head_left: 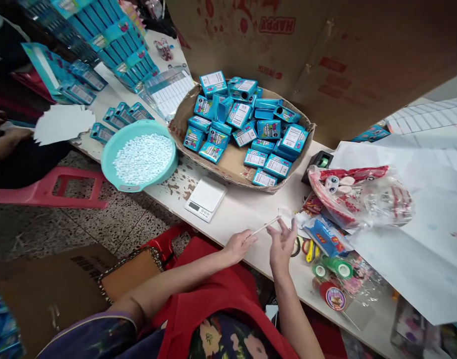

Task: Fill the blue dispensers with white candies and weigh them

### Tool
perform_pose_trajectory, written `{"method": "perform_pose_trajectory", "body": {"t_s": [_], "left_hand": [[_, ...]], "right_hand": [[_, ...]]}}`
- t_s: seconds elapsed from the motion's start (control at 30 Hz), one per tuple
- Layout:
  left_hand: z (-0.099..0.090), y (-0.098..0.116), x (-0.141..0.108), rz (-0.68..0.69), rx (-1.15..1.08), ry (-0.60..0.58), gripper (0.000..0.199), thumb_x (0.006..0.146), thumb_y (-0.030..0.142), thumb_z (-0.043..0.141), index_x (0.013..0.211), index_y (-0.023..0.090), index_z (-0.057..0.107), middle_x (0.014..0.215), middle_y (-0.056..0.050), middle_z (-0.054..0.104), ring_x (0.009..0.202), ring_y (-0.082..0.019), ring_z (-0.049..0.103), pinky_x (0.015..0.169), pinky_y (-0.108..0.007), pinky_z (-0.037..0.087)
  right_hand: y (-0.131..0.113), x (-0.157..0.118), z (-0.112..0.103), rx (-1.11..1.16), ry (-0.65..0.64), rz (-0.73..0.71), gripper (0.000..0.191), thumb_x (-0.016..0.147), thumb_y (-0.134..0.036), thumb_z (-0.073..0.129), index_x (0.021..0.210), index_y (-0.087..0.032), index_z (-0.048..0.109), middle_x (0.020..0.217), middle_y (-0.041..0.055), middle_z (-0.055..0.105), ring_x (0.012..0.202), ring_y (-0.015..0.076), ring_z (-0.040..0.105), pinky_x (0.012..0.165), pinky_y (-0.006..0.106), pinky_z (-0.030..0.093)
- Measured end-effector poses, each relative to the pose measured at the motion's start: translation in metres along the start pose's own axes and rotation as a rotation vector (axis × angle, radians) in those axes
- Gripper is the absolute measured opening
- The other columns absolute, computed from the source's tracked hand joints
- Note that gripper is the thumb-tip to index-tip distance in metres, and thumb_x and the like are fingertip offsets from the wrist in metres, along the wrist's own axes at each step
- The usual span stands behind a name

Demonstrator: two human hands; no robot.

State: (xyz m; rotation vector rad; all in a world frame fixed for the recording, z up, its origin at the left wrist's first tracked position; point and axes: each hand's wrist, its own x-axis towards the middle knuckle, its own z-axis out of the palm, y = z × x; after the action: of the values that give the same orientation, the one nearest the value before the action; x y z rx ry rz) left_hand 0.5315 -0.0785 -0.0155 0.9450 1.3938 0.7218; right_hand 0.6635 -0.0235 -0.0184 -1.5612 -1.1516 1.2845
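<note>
A thin white strip [265,225], perhaps a stick or a folded edge, slants between my hands above the white table. My left hand [239,247] is closed, pinching its near end between thumb and fingers. At the far end, my right hand [283,243] has its fingers apart and raised, with fingertips at or very near the strip. Just beyond my hands lies a white digital scale [206,197]. Behind it, a cut-down cardboard tray [228,169] holds many small blue candy boxes [239,114]. A turquoise basin [138,187] of small white candies [144,157] stands to the left.
Scissors [311,250], green tape rolls [342,269], a blue packet [328,237] and a plastic bag of red-and-white items [363,197] crowd the right. A large carton [307,60] rises behind. At far left, another person's hand [7,142] is near white cards [64,123].
</note>
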Motion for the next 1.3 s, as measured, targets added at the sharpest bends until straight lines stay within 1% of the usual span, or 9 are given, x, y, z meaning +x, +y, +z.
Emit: {"method": "perform_pose_trajectory", "body": {"t_s": [0.13, 0.3, 0.4, 0.53, 0.6, 0.7, 0.77, 0.9, 1.3], "left_hand": [[-0.037, 0.007, -0.011, 0.018, 0.090, -0.058, 0.035, 0.090, 0.048, 0.041, 0.092, 0.018, 0.059, 0.071, 0.002, 0.054, 0.066, -0.013, 0.047, 0.064, -0.025, 0.037], [-0.088, 0.015, -0.026, 0.070, 0.345, 0.044, 0.024, 0.091, 0.041, 0.045, 0.093, 0.020, 0.057, 0.084, -0.001, 0.063, 0.076, -0.016, 0.055, 0.071, -0.026, 0.040], [-0.133, 0.020, -0.039, 0.121, 0.451, 0.050, 0.024, 0.092, 0.037, 0.041, 0.089, 0.019, 0.057, 0.086, -0.004, 0.063, 0.078, -0.018, 0.057, 0.072, -0.027, 0.040], [-0.207, 0.029, -0.061, 0.063, 0.361, 0.198, 0.023, 0.092, 0.033, 0.040, 0.088, 0.019, 0.058, 0.083, -0.003, 0.064, 0.077, -0.017, 0.058, 0.074, -0.027, 0.041], [-0.239, 0.036, -0.064, 0.065, 0.279, 0.215, 0.020, 0.090, 0.034, 0.046, 0.098, 0.020, 0.057, 0.076, 0.001, 0.063, 0.072, -0.015, 0.056, 0.071, -0.025, 0.040], [-0.269, 0.049, -0.055, 0.058, 0.177, 0.080, 0.023, 0.084, 0.040, 0.055, 0.093, 0.019, 0.056, 0.061, 0.006, 0.055, 0.056, -0.011, 0.049, 0.059, -0.023, 0.037], [-0.277, 0.058, -0.045, 0.068, 0.124, -0.020, 0.024, 0.083, 0.042, 0.057, 0.083, 0.018, 0.057, 0.061, 0.005, 0.054, 0.053, -0.009, 0.046, 0.055, -0.022, 0.035], [-0.281, 0.067, -0.028, 0.134, 0.080, -0.169, 0.022, 0.087, 0.038, 0.051, 0.091, 0.017, 0.058, 0.068, 0.004, 0.055, 0.057, -0.009, 0.048, 0.057, -0.022, 0.037], [-0.266, 0.067, -0.003, 0.262, 0.381, -0.283, 0.023, 0.087, 0.039, 0.049, 0.091, 0.021, 0.063, 0.082, 0.001, 0.065, 0.077, -0.014, 0.057, 0.072, -0.024, 0.040]], "right_hand": [[-0.019, -0.020, 0.032, 0.367, -0.103, 0.329, 0.045, 0.079, -0.045, 0.065, 0.114, -0.019, 0.054, 0.105, 0.0099, 0.070, 0.085, 0.0215, 0.072, 0.082, 0.040, 0.054], [-0.042, -0.034, 0.084, 0.424, 0.008, 0.437, 0.037, 0.069, -0.046, 0.076, 0.090, -0.020, 0.059, 0.088, 0.0039, 0.073, 0.078, 0.0213, 0.073, 0.077, 0.039, 0.058], [-0.061, -0.030, 0.100, 0.409, 0.110, 0.348, 0.031, 0.072, -0.043, 0.073, 0.086, -0.021, 0.058, 0.085, 0.0015, 0.071, 0.076, 0.0188, 0.072, 0.077, 0.039, 0.058], [-0.088, -0.022, 0.093, 0.272, 0.384, 0.021, 0.024, 0.080, -0.042, 0.065, 0.092, -0.023, 0.057, 0.074, -0.0049, 0.064, 0.064, 0.0114, 0.066, 0.070, 0.030, 0.057], [-0.098, -0.029, 0.094, 0.051, 0.205, 0.001, 0.030, 0.082, -0.041, 0.063, 0.106, -0.023, 0.056, 0.069, -0.0056, 0.063, 0.054, 0.0103, 0.060, 0.058, 0.025, 0.053], [-0.106, -0.049, 0.116, -0.242, -0.226, 0.051, 0.027, 0.085, -0.040, 0.059, 0.104, -0.021, 0.059, 0.064, -0.0035, 0.063, 0.047, 0.0109, 0.052, 0.047, 0.023, 0.044], [-0.109, -0.060, 0.137, -0.365, -0.346, 0.001, 0.022, 0.087, -0.041, 0.056, 0.093, -0.021, 0.065, 0.069, -0.0002, 0.066, 0.056, 0.0132, 0.057, 0.054, 0.025, 0.046], [-0.116, -0.067, 0.157, -0.519, -0.321, -0.135, 0.021, 0.088, -0.040, 0.057, 0.092, -0.024, 0.070, 0.088, 0.0038, 0.070, 0.081, 0.0189, 0.064, 0.073, 0.029, 0.048], [-0.116, -0.059, 0.142, -0.650, -0.315, -0.084, 0.022, 0.090, -0.036, 0.054, 0.094, -0.023, 0.071, 0.088, 0.0038, 0.070, 0.081, 0.0181, 0.064, 0.071, 0.026, 0.044]]}}
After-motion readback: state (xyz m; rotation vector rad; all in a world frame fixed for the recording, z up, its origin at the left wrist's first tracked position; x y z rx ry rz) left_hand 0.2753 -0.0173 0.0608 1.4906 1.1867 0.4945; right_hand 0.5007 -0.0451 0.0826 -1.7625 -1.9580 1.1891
